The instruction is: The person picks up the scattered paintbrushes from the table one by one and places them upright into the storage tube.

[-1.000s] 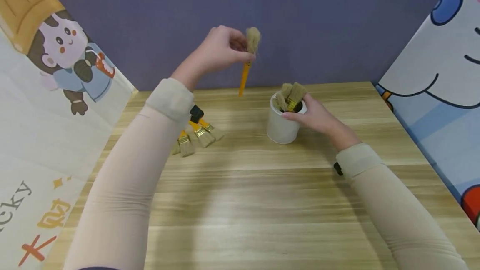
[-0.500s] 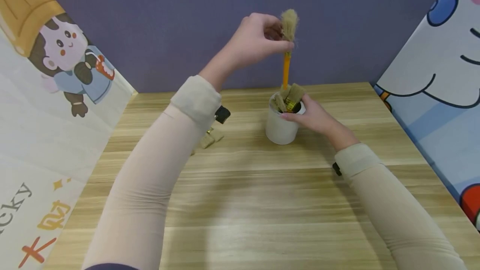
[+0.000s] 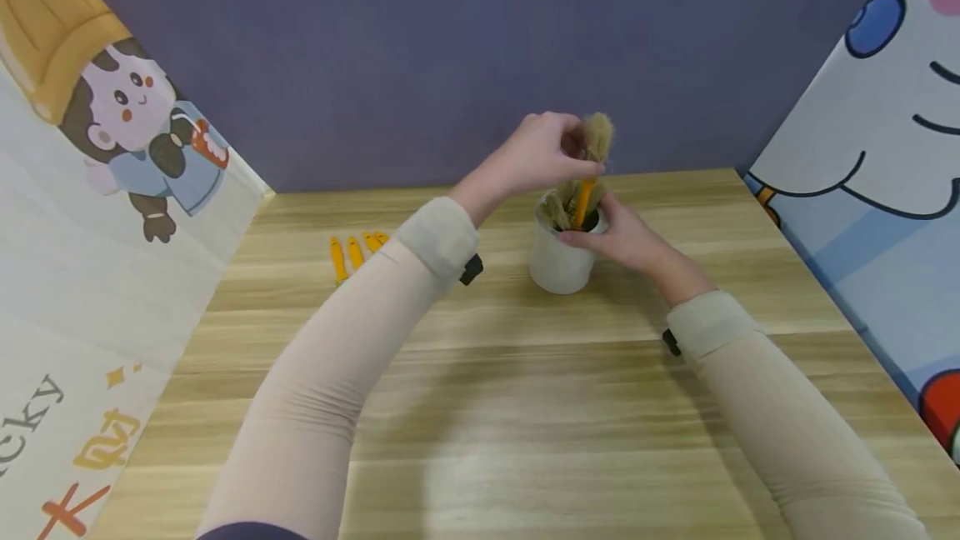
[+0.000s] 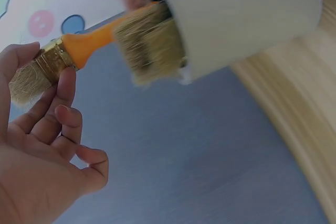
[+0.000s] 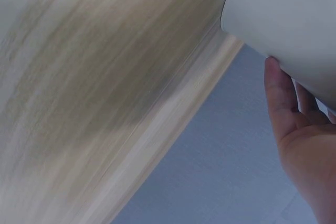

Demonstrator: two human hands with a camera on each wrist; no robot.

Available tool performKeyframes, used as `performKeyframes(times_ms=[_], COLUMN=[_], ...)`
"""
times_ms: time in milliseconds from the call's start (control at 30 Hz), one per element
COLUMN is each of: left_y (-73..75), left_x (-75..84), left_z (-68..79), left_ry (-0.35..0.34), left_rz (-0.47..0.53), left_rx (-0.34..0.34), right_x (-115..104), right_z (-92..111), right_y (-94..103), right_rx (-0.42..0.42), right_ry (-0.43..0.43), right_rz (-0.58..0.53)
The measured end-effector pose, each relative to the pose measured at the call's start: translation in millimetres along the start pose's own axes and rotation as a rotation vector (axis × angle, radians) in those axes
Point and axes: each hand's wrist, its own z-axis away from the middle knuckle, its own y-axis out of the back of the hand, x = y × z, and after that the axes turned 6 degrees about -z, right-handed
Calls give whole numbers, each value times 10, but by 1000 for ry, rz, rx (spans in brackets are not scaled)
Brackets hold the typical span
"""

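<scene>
At the rear centre of the wood-grain table, in the head view, a white cup stands upright, with several brushes in its mouth, bristle ends upward. The left hand is above and to the left of the cup, thumb and fingers closed in a pinch on a single paintbrush near its bristles; the brush is held bristles up, its orange handle pointing down into the cup mouth. The depth of the handle tip cannot be determined. The right hand holds the cup at the rim, thumb on the near side, remaining fingers partly hidden behind the cup. To the left, orange brush handles lie side by side on the table; the left sleeve crosses in front and conceals their other ends. A dark purple panel bounds the rear edge of the table, with printed panels on both sides. In the left wrist view, the thumb and a finger bear on the metal ferrule of the held brush, the other fingers being bent clear of it; bristles in the cup mouth overlap the far part of the handle. In the right wrist view, the fingers rest against the cup wall; the thumb is out of view, and the cup conceals part of the fingers.
</scene>
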Motion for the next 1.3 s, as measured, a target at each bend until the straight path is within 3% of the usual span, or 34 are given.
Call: performKeyframes(times_ms=[233, 533, 833, 1100, 1200, 1300], left_y=[-140, 12, -80, 32, 48, -32], left_x=[-73, 49, 4, 50, 78, 46], left_z=[37, 56, 56, 70, 61, 45], left_ry=[58, 113, 125, 157, 163, 164], left_rz=[-102, -203, -403, -466, -495, -507], left_rx=[-15, 92, 50, 107, 82, 40], right_x=[2, 11, 6, -3, -8, 2], right_z=[7, 1, 1, -13, -7, -7], right_y=[-13, 4, -6, -23, -13, -22], right_rx=[-16, 1, 7, 11, 11, 9], right_ry=[-2, -25, 1, -6, -6, 3], right_rz=[19, 44, 31, 37, 31, 28])
